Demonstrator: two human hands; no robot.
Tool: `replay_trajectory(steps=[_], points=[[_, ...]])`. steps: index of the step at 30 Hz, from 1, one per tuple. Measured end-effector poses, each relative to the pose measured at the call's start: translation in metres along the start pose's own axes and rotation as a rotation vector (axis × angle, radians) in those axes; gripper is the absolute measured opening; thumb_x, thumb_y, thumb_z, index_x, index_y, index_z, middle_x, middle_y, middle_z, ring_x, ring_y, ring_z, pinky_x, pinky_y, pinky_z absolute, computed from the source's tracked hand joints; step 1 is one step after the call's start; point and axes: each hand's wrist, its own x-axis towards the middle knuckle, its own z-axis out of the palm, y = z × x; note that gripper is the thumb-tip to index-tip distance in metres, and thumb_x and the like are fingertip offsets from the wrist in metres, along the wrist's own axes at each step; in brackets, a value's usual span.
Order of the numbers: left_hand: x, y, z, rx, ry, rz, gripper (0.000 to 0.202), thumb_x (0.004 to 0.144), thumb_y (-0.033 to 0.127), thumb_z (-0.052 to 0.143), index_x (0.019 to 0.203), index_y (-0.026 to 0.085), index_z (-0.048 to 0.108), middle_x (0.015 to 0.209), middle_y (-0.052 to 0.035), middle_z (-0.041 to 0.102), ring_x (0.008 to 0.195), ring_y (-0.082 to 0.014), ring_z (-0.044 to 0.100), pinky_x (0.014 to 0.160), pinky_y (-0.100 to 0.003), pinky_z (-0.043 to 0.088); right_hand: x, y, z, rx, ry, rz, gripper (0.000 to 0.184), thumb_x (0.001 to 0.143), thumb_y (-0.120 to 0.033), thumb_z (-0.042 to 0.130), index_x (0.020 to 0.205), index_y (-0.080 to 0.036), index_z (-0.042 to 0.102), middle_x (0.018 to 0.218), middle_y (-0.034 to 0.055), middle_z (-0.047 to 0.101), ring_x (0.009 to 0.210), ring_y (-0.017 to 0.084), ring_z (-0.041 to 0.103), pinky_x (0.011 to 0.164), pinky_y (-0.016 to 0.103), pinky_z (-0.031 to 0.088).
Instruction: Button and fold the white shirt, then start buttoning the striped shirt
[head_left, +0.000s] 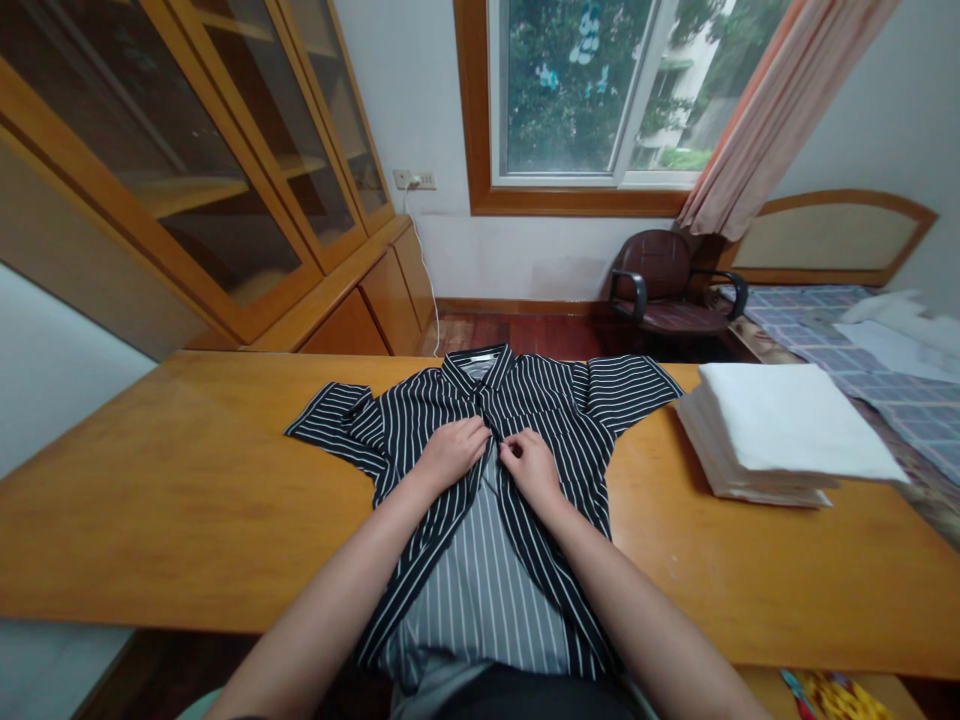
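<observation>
A black shirt with white stripes (540, 400) lies face up on the wooden table (187, 500), collar toward the window, its lower front hanging open to show the grey inside. My left hand (452, 452) pinches the left front edge near the chest. Right beside it, my right hand (529, 464) pinches the right front edge. Both hands meet at the placket, fingers curled on the fabric.
A stack of folded white cloth (780, 430) sits on the table's right side. Behind the table are a glass-door wooden cabinet (225, 180), a dark armchair (667, 285) under the window and a bed with a checked cover (885, 370) at right.
</observation>
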Motion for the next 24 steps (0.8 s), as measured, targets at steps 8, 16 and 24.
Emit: replay_trajectory(steps=[8, 16, 24], points=[[0.007, 0.006, -0.003, -0.126, -0.004, 0.049, 0.02, 0.092, 0.015, 0.049, 0.106, 0.02, 0.063, 0.119, -0.0076, 0.064, 0.108, -0.0211, 0.062, 0.096, -0.038, 0.05, 0.018, 0.014, -0.012, 0.337, -0.047, 0.138, 0.015, 0.084, -0.029, 0.055, 0.079, -0.02, 0.066, 0.082, 0.0025, 0.068, 0.079, 0.018, 0.063, 0.076, 0.028, 0.047], [0.005, 0.0, 0.028, -0.215, 0.051, -0.137, 0.016, 0.087, 0.013, 0.05, 0.097, 0.02, 0.059, 0.089, -0.003, 0.067, 0.082, -0.0172, 0.066, 0.077, -0.028, 0.053, 0.021, 0.009, -0.009, 0.344, -0.044, 0.147, 0.019, 0.087, -0.032, 0.05, 0.082, -0.02, 0.063, 0.08, 0.001, 0.068, 0.075, 0.018, 0.062, 0.072, 0.027, 0.046], [-0.003, -0.004, 0.033, -0.454, 0.116, -0.163, 0.009, 0.094, 0.019, 0.048, 0.098, 0.02, 0.057, 0.09, -0.0019, 0.062, 0.083, -0.0153, 0.063, 0.078, -0.028, 0.051, 0.012, 0.01, -0.002, 0.387, -0.053, 0.104, 0.019, 0.088, -0.033, 0.053, 0.087, -0.02, 0.067, 0.083, 0.003, 0.07, 0.077, 0.019, 0.065, 0.073, 0.028, 0.047]])
